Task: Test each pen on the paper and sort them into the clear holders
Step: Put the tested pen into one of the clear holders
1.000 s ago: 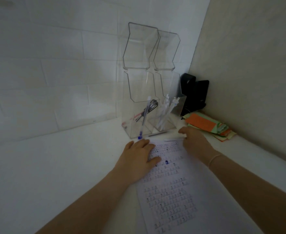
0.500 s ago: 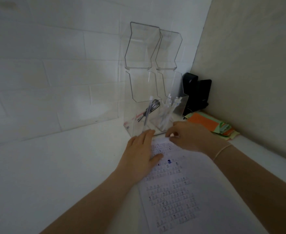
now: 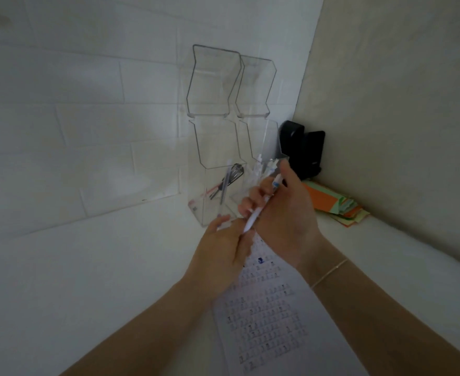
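My right hand [image 3: 286,215] grips a white pen [image 3: 256,213] with a blue mark near its top, held tilted above the far end of the paper [image 3: 272,316]. My left hand [image 3: 223,253] pinches the pen's lower end with its fingertips. Two clear holders stand just behind the hands. The left holder [image 3: 210,196] contains a few pens and dark metal clips. The right holder [image 3: 261,147] holds several white pens, partly hidden by my right hand. The paper is covered with rows of small blue marks.
A stack of orange and green paper sheets [image 3: 334,204] lies right of the holders. A black object [image 3: 302,150] stands in the corner against the beige wall. The white tiled wall rises behind the white counter [image 3: 88,267].
My right hand picked the pen up from the paper's far edge and raised it. My left hand lifted off the paper and took hold of the pen's lower end.
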